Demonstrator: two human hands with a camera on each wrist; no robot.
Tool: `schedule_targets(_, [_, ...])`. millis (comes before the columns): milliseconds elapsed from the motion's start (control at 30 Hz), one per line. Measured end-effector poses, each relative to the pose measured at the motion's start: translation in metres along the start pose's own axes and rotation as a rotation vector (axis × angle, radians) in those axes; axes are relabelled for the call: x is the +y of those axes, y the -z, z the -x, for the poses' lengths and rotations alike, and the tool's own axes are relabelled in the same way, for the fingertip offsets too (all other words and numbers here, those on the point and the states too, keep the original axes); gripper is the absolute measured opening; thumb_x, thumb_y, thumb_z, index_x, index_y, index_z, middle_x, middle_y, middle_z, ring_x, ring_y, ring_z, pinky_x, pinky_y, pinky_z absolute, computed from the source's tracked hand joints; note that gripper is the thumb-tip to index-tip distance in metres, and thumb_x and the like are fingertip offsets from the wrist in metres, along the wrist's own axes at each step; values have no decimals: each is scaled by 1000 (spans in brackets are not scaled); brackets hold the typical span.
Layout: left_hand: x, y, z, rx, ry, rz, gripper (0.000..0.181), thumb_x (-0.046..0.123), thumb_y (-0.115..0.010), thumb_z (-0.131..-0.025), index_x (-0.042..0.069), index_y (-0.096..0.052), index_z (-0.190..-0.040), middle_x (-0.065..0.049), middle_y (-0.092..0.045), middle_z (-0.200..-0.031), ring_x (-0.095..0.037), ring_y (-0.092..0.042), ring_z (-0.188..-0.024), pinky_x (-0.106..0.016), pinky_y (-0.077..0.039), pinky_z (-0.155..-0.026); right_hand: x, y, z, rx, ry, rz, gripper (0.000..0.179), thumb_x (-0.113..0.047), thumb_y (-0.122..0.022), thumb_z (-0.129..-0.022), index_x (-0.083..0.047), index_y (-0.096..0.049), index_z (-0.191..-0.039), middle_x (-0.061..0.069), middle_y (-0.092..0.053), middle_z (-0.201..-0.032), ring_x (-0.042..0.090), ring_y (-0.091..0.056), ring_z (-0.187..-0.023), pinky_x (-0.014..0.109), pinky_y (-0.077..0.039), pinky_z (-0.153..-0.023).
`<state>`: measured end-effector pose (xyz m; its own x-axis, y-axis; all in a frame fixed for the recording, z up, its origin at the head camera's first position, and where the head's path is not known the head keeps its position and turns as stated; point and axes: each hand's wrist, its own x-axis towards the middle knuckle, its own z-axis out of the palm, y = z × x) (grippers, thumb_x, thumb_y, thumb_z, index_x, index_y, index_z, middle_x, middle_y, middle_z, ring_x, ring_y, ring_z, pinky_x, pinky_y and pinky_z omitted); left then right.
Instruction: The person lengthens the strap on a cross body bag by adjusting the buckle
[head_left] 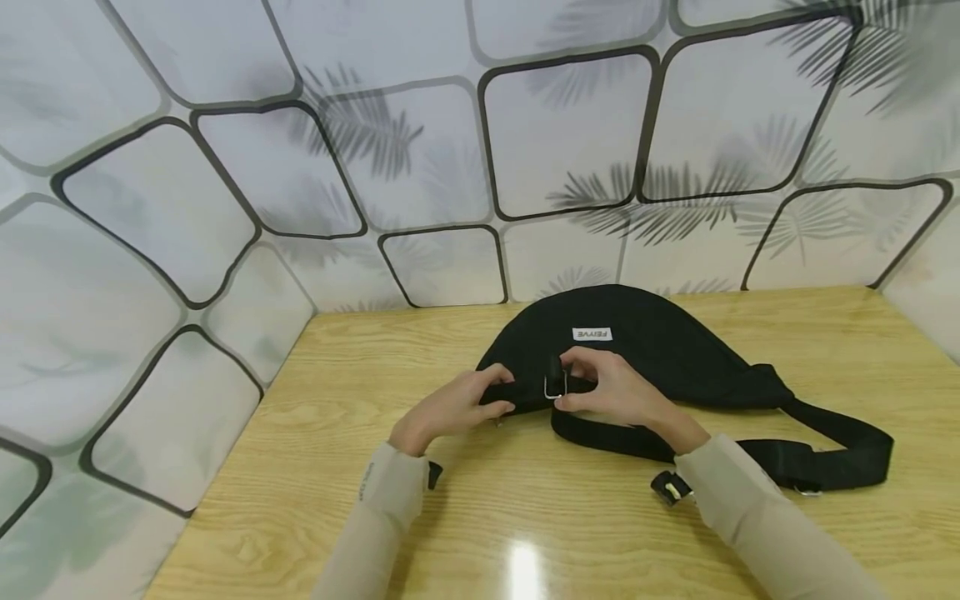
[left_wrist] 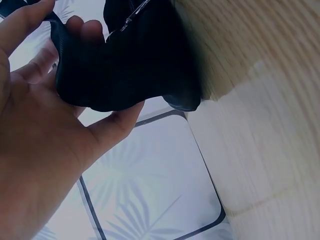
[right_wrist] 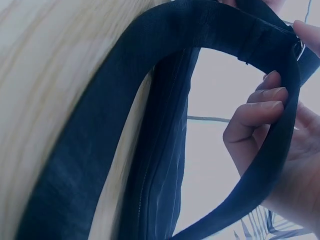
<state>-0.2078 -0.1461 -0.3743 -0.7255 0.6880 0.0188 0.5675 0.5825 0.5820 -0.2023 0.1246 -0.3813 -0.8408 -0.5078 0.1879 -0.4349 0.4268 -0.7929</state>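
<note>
A black waist bag point(head_left: 615, 333) with a small white label point(head_left: 592, 334) lies on the table. At its near left end my left hand point(head_left: 457, 404) holds the black strap point(head_left: 525, 394) between thumb and fingers; in the left wrist view, the wide black fabric point(left_wrist: 110, 75) fills that grip. My right hand point(head_left: 618, 387) pinches the strap right beside a metal slider buckle point(head_left: 555, 395). Seen from the right wrist, the strap point(right_wrist: 270, 170) bends into a loop around the curled fingers point(right_wrist: 260, 110). A zipper point(left_wrist: 132, 17) shows on the bag near the left hand.
The rest of the strap point(head_left: 862, 454) loops out to the right over the wooden table point(head_left: 360, 358). A black buckle piece point(head_left: 670, 487) lies near the right sleeve, and a small black piece point(head_left: 434, 474) shows by the left sleeve. Patterned wall covering point(head_left: 427, 167) stands behind and left.
</note>
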Motion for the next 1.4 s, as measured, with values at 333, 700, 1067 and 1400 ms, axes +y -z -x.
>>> schedule_targets(333, [-1, 0, 2, -5, 7, -9, 30, 12, -59, -105, -3, -54, -130, -18, -67, -119, -28, -65, -107, -44, -49, -96, 2, 10, 9, 28, -39, -22, 42, -19, -80, -85, 0, -65, -119, 3, -59, -89, 20, -53, -78, 40, -43, -78])
schedule_targets(700, [-2, 1, 6, -3, 27, 21, 30, 15, -57, -106, -1, -53, -131, -21, -62, -129, -27, -64, -107, -44, -49, -96, 7, 19, 20, 35, -68, -11, 46, -19, -80, -84, 0, -63, -121, 4, -58, -89, 20, -53, -78, 43, -44, -82])
schedule_targets(1067, [-8, 2, 10, 13, 26, 34, 29, 14, -57, -106, -2, -53, -130, -23, -60, -130, -31, -64, -111, -46, -49, -97, 12, 27, 28, 30, -39, -43, 41, -14, -81, -86, -1, -64, -121, 0, -59, -81, 15, -55, -71, 36, -43, -76])
schedule_targets(1400, [-3, 2, 8, 1, 70, 32, 41, 18, -63, -103, -3, -52, -137, -20, -66, -123, -33, -61, -118, -48, -45, -103, 14, 24, 29, 37, -19, -73, 39, -13, -80, -86, -1, -64, -120, 1, -57, -80, 15, -52, -68, 32, -41, -70])
